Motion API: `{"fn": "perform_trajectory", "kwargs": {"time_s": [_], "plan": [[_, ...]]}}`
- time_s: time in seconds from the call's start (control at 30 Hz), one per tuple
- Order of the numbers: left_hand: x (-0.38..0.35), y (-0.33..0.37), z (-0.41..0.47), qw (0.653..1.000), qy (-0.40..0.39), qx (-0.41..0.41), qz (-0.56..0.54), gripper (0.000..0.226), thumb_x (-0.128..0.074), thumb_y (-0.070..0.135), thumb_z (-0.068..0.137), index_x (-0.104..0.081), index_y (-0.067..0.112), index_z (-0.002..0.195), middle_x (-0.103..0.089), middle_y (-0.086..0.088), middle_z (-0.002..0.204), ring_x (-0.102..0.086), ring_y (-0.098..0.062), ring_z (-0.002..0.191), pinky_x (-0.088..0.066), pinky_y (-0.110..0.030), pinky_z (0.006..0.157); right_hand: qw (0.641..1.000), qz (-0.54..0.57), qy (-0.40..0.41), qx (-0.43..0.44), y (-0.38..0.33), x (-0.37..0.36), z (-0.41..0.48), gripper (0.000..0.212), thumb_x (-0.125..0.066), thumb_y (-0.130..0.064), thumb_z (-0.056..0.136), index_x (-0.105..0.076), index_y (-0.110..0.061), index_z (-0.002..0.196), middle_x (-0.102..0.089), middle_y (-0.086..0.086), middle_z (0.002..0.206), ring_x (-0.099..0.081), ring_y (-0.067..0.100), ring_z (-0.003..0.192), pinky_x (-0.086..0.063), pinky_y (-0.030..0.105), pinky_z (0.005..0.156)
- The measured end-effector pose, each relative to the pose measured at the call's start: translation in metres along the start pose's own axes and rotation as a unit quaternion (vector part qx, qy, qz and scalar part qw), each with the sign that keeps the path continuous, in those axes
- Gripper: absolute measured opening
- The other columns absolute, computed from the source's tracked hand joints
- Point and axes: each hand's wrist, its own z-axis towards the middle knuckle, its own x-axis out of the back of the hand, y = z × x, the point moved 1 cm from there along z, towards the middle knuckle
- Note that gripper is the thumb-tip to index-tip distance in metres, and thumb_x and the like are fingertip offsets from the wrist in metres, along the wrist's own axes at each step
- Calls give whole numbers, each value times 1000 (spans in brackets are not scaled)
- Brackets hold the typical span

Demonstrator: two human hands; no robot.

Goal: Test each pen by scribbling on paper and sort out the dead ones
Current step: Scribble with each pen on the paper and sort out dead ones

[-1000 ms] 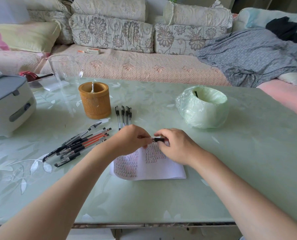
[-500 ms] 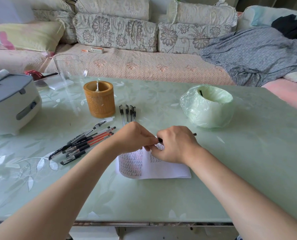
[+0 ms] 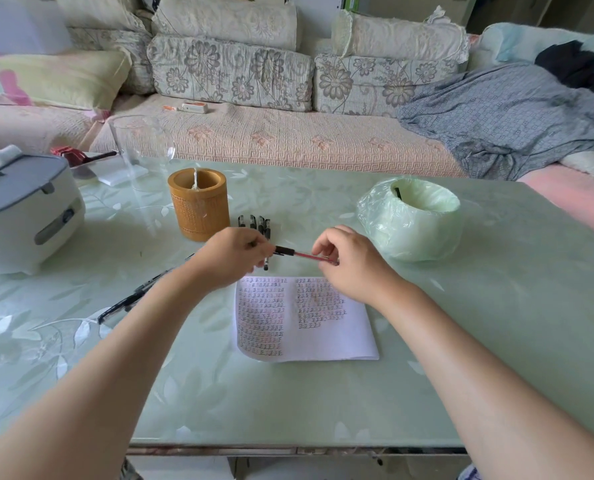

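A red pen [image 3: 306,255] hangs level above the table between both hands. My left hand [image 3: 231,258] pinches its black cap end, and my right hand [image 3: 349,263] pinches the barrel's other end. Below them lies a folded sheet of paper [image 3: 323,337] covered with rows of scribbles. A row of several black pens [image 3: 258,224] lies behind my left hand. More pens [image 3: 134,296] lie in a loose pile at the left, partly hidden by my left forearm. A bamboo pen holder [image 3: 198,204] stands at the back.
A small bin lined with a green bag [image 3: 409,220] stands right of the hands. A grey and white appliance [image 3: 22,209] fills the left edge of the table. A clear glass jug [image 3: 139,150] stands behind the holder. A sofa runs along the far side.
My hands have moved apart and up from the paper. The pen, gripped close between them before, now shows its red barrel stretched between both hands.
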Motion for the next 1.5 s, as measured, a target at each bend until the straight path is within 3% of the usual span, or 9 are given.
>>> {"fn": "perform_trajectory", "kwargs": {"time_s": [0.13,0.3,0.43,0.6,0.67,0.83,1.03,1.17,1.5], "plan": [[5,-15,1,997,72,-25,27,3,-63,29,92,-63,26,94,-64,9,84,-60,-12,75,-48,-25,64,998,-21,-30,-43,-12,-10,6,16,-71,-14,79,-71,-26,92,-65,-12,80,-59,4,74,-46,21,71],[23,-47,-8,984,102,-26,146,35,-68,26,87,-54,22,118,-56,7,105,-56,-14,91,-47,-28,76,990,-72,17,-122,-13,-33,26,10,-67,-18,79,-76,-16,82,-74,2,82,-67,23,83,-56,33,74],[38,-64,-22,975,59,-31,213,20,-66,34,88,-61,25,104,-56,9,96,-55,-10,82,-48,-26,70,980,-69,28,-184,-9,-52,50,15,-68,-15,75,-72,-1,75,-69,16,71,-64,35,74,-55,33,62],[47,-71,-41,972,0,-31,233,10,-66,34,84,-65,26,91,-61,8,90,-57,-15,80,-48,-26,67,975,-93,-7,-203,-10,-73,70,17,-66,-12,74,-64,-7,57,-55,11,54,-48,31,56,-44,27,55],[50,-74,-46,967,-7,-27,254,13,-67,36,81,-65,29,91,-59,11,90,-56,-14,81,-43,-24,62,976,-101,-19,-192,-10,-78,75,24,-65,-17,76,-57,-9,55,-43,8,53,-38,25,55,-33,28,53],[50,-81,-50,954,-11,-15,301,18,-66,44,79,-63,33,92,-56,14,87,-55,-12,83,-42,-24,61,979,-98,-53,-172,-18,-81,75,41,-57,-33,90,-45,-13,55,-40,5,52,-41,26,55,-33,29,54],[49,-79,-52,950,-13,-11,313,18,-64,45,80,-65,35,95,-58,13,94,-58,-13,89,-46,-26,68,988,-132,-81,11,-73,-82,62,15,-52,-28,94,-65,-26,102,-56,-5,106,-58,18,93,-49,32,79],[49,-76,-54,946,-9,-8,323,17,-61,34,83,-67,38,99,-63,11,102,-60,-14,99,-45,-25,71,968,-150,-170,111,-102,-102,51,15,-58,-32,91,-67,-32,103,-59,-9,107,-57,17,98,-40,30,72],[57,-71,-60,953,-22,6,301,17,-61,35,86,-71,39,99,-64,17,90,-59,-10,88,-43,-23,69,957,-187,-170,146,-102,-113,42,12,-57,-26,92,-64,-30,102,-59,-5,106,-59,23,101,-41,34,75]]}}
